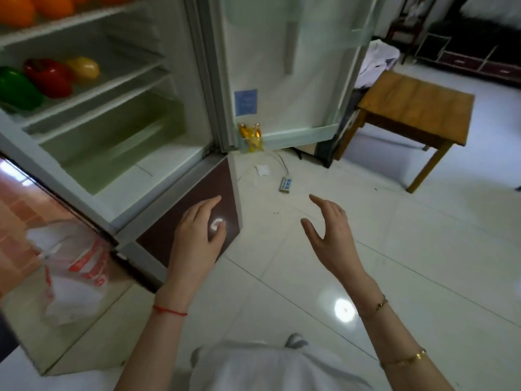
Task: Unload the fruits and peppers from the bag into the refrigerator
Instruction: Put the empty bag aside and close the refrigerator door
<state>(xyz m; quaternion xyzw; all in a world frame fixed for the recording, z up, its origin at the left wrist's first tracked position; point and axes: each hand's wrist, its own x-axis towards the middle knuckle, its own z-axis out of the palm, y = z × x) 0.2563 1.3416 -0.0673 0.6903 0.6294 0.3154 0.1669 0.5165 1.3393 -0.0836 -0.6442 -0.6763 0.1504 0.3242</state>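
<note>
The refrigerator (158,88) stands open on the left. Oranges (42,7) lie on its top shelf. One shelf down sit a green pepper (17,91), a red pepper (49,77) and a yellow pepper (84,69). A white plastic bag with red print (76,266) lies crumpled on the floor at lower left. My left hand (197,241) hovers in front of the brown lower door, fingers apart, holding nothing. My right hand (331,235) hangs over the floor tiles, also spread and holding nothing.
The refrigerator door (282,66) swings open to the right, a yellow packet (251,136) in its bottom rack. A wooden table (414,108) stands at right. A power strip (285,184), cable and scrap of paper lie on the glossy white floor.
</note>
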